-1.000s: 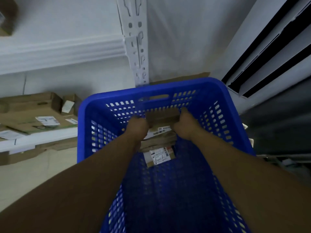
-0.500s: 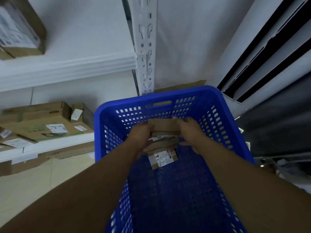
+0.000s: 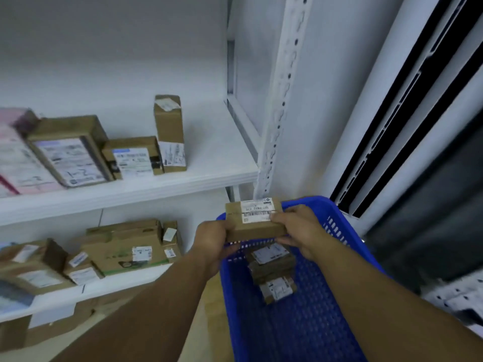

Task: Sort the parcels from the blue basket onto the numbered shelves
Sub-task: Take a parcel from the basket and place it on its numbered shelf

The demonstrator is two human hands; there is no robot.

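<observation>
A small brown cardboard parcel (image 3: 254, 220) with a white barcode label hangs above the far rim of the blue basket (image 3: 347, 246). My left hand (image 3: 213, 240) grips its left end and my right hand (image 3: 300, 231) grips its right end. Down in the basket lies a stack of more brown parcels (image 3: 273, 273) with white labels. The white upper shelf (image 3: 214, 163) to the left carries several labelled boxes (image 3: 136, 158), with bare room at its right end. The lower shelf (image 3: 125, 283) also holds several boxes (image 3: 122, 249).
A white perforated shelf post (image 3: 277, 105) rises just behind the basket. To the right a dark slatted unit (image 3: 407, 105) leans along the wall. A pink parcel (image 3: 15, 158) sits at the upper shelf's far left. Beige floor (image 3: 209, 309) shows beside the basket.
Both hands have lifted the top parcel up out of the basket to its far rim. The view has tilted up and left, bringing the upper shelf into sight.
</observation>
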